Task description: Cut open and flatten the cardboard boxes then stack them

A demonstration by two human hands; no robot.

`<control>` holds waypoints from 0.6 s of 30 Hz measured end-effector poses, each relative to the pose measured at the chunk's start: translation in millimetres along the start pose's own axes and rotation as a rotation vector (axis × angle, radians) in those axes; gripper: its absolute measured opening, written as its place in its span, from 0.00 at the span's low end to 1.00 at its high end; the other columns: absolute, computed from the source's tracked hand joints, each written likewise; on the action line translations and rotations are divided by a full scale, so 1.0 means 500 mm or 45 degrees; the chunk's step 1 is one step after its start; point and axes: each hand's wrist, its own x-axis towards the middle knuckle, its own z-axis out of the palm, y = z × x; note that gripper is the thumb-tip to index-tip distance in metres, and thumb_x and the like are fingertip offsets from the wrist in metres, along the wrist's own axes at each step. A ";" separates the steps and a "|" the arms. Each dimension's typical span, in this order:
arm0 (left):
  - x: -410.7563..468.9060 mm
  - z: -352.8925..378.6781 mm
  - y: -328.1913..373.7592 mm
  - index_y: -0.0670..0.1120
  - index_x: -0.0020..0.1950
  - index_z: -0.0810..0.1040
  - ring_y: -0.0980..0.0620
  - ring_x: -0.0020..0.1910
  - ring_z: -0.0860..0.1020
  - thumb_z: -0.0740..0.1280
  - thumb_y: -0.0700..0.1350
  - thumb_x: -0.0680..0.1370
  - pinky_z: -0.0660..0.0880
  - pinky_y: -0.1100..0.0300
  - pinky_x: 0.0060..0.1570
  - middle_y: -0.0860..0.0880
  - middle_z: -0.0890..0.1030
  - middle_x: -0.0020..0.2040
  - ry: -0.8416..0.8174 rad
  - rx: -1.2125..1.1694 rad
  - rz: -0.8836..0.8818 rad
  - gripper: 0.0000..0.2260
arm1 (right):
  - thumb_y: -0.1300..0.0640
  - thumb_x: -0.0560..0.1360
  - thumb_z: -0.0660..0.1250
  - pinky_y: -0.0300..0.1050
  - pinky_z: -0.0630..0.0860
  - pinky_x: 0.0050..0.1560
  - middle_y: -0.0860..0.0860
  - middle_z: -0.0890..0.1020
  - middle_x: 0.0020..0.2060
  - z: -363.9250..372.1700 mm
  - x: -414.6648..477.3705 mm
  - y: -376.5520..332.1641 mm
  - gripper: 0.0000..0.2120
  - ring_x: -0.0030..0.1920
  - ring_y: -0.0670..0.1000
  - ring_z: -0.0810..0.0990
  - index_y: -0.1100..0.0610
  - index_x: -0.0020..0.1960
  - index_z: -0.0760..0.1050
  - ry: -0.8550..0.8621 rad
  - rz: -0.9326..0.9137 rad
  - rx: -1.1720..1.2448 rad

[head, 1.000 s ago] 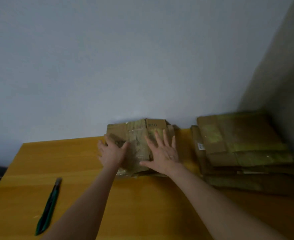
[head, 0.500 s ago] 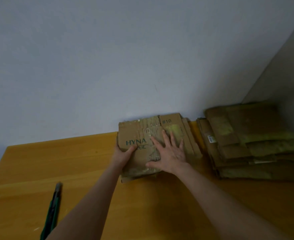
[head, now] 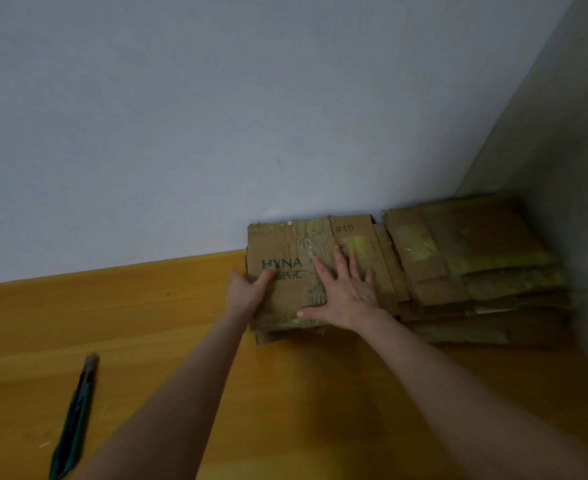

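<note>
A flattened brown cardboard box (head: 285,251) printed HYNA and #10 lies on top of a small pile against the back wall. My left hand (head: 245,292) grips its left edge, thumb on top over the print. My right hand (head: 346,294) presses flat on the box's middle with fingers spread. To the right, a taller stack of flattened boxes (head: 476,268) with yellowed tape fills the corner.
A green utility knife (head: 74,420) lies on the yellow wooden table (head: 129,323) at the front left, apart from both arms. A pale wall runs behind the table and a grey wall closes the right side.
My left hand slid from the top of the box to its left edge, uncovering the HYNA print. The view shifted left, so the piles sit further right. My right hand stayed flat on the cardboard.
</note>
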 end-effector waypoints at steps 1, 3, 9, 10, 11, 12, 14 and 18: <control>-0.006 -0.002 0.004 0.42 0.77 0.54 0.40 0.72 0.64 0.69 0.62 0.73 0.67 0.44 0.68 0.41 0.62 0.75 0.119 0.232 0.153 0.43 | 0.22 0.62 0.62 0.69 0.39 0.71 0.53 0.30 0.75 -0.001 -0.004 -0.001 0.57 0.74 0.62 0.32 0.43 0.76 0.34 -0.001 -0.034 0.002; -0.026 0.000 0.011 0.45 0.79 0.46 0.43 0.77 0.54 0.67 0.68 0.70 0.56 0.42 0.74 0.44 0.53 0.79 0.223 0.767 0.570 0.49 | 0.23 0.60 0.64 0.68 0.36 0.70 0.54 0.28 0.74 0.001 -0.014 -0.001 0.60 0.74 0.62 0.30 0.44 0.76 0.31 0.018 -0.091 -0.049; -0.091 0.122 0.011 0.48 0.71 0.22 0.41 0.74 0.31 0.63 0.77 0.63 0.36 0.35 0.71 0.41 0.28 0.74 -0.196 1.653 0.947 0.62 | 0.25 0.57 0.70 0.67 0.27 0.67 0.55 0.24 0.71 -0.011 -0.058 0.089 0.67 0.71 0.62 0.24 0.45 0.68 0.20 0.065 -0.163 -0.348; -0.097 0.143 0.010 0.48 0.71 0.21 0.40 0.74 0.30 0.65 0.75 0.64 0.35 0.34 0.70 0.40 0.27 0.73 -0.186 1.696 0.920 0.62 | 0.26 0.57 0.70 0.67 0.27 0.67 0.55 0.24 0.70 -0.012 -0.065 0.107 0.67 0.71 0.62 0.24 0.45 0.68 0.19 0.061 -0.165 -0.406; -0.102 0.160 0.013 0.48 0.71 0.21 0.39 0.74 0.30 0.66 0.73 0.65 0.35 0.35 0.70 0.39 0.27 0.73 -0.159 1.731 0.895 0.62 | 0.27 0.59 0.70 0.68 0.27 0.67 0.55 0.25 0.71 -0.013 -0.071 0.121 0.66 0.71 0.63 0.24 0.46 0.68 0.20 0.056 -0.165 -0.458; -0.101 0.171 0.023 0.48 0.72 0.22 0.39 0.74 0.31 0.67 0.72 0.65 0.36 0.35 0.71 0.39 0.28 0.74 -0.117 1.749 0.878 0.61 | 0.28 0.61 0.70 0.68 0.28 0.68 0.56 0.26 0.72 -0.015 -0.070 0.132 0.65 0.71 0.63 0.25 0.46 0.70 0.21 0.062 -0.158 -0.494; -0.089 0.182 0.052 0.49 0.74 0.25 0.39 0.76 0.35 0.69 0.70 0.65 0.41 0.36 0.72 0.40 0.32 0.76 -0.044 1.748 0.845 0.60 | 0.31 0.65 0.69 0.68 0.30 0.69 0.55 0.31 0.75 -0.029 -0.055 0.144 0.59 0.72 0.63 0.27 0.45 0.74 0.26 0.099 -0.125 -0.509; -0.074 0.186 0.084 0.50 0.75 0.26 0.38 0.77 0.38 0.71 0.70 0.63 0.46 0.37 0.73 0.41 0.34 0.77 -0.091 1.801 0.730 0.62 | 0.30 0.66 0.66 0.68 0.33 0.70 0.53 0.37 0.77 -0.049 -0.030 0.153 0.55 0.73 0.64 0.30 0.44 0.76 0.32 0.059 -0.139 -0.463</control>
